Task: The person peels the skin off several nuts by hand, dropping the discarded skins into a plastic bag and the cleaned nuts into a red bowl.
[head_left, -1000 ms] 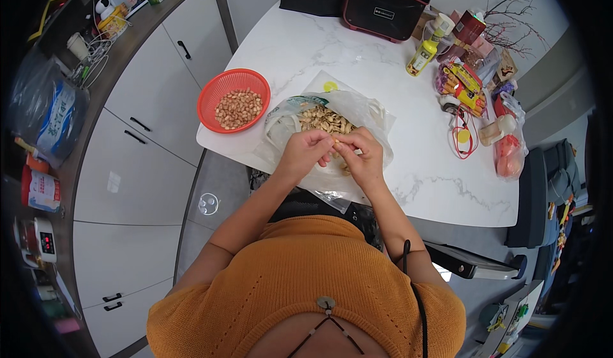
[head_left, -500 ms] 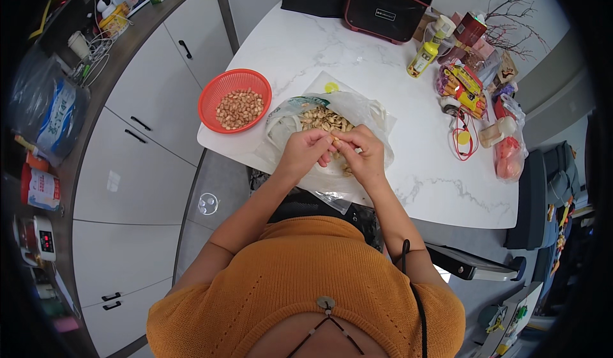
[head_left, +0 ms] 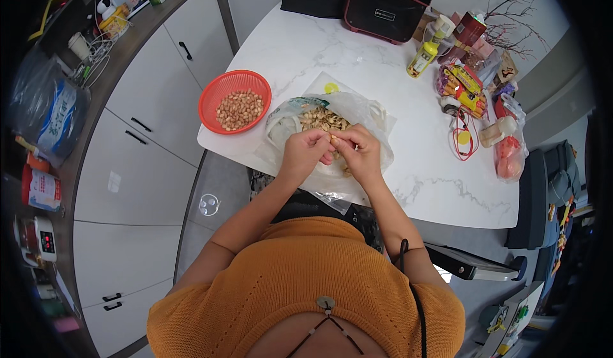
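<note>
Seen from above, a person in an orange knit top sits at a white marble counter [head_left: 383,64]. The left hand [head_left: 305,153] and right hand [head_left: 361,153] meet, fingertips pinching a peanut [head_left: 333,141] over an open plastic bag of unshelled peanuts [head_left: 322,118]. A red basket of shelled peanuts [head_left: 237,100] sits to the left.

Both hands [head_left: 332,150] pinch together over the open bag [head_left: 377,118] of peanuts. Left of the grip, bare table [head_left: 294,58] leads to the red basket [head_left: 220,90] at the edge. Beyond the grip lies open marble up to the black bag [head_left: 389,7]. To the right, a stretch of marble, then packets [head_left: 463,90] and bottles [head_left: 426,51] crowd the way.
</note>
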`<state>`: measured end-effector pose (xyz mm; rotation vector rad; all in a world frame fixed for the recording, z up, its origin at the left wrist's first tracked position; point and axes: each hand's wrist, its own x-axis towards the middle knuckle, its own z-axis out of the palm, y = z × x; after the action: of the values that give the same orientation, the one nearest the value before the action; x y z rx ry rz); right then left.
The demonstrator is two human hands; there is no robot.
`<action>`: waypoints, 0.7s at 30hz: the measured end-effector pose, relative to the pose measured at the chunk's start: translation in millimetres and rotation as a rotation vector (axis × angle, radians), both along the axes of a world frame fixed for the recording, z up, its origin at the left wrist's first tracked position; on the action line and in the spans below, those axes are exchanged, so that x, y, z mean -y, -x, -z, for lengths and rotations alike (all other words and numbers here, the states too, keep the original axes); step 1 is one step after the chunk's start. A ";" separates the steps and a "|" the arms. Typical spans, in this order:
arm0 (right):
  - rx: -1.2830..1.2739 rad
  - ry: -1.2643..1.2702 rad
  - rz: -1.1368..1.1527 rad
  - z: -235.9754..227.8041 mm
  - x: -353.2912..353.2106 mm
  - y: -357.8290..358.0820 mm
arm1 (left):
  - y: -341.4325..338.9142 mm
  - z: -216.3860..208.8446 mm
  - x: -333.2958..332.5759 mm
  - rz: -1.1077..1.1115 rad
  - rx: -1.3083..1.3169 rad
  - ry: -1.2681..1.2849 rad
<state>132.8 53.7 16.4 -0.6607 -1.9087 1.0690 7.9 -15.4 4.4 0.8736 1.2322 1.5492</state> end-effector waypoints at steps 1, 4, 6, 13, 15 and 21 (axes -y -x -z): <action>-0.019 0.043 -0.011 6.3 -2.5 0.6 | -0.3 1.6 -0.9 -0.002 0.022 -0.007; -0.068 0.160 -0.043 9.7 -3.8 1.8 | -2.4 3.7 -2.9 -0.022 0.060 -0.032; -0.114 0.245 -0.058 11.6 -4.5 3.0 | -3.5 4.5 -3.9 -0.031 0.073 -0.046; -0.244 0.489 -0.129 19.1 -8.6 6.6 | -1.0 7.5 -6.4 -0.020 0.183 -0.014; -0.251 0.474 -0.151 18.2 -9.4 6.3 | -0.1 7.5 -6.7 -0.013 0.222 -0.009; -0.240 0.382 -0.192 15.6 -12.0 4.8 | 3.8 13.2 -7.8 0.048 0.343 -0.017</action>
<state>128.0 65.7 0.9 -0.5330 -1.5978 1.5848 4.1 -7.6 -8.8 0.6109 0.9457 1.5945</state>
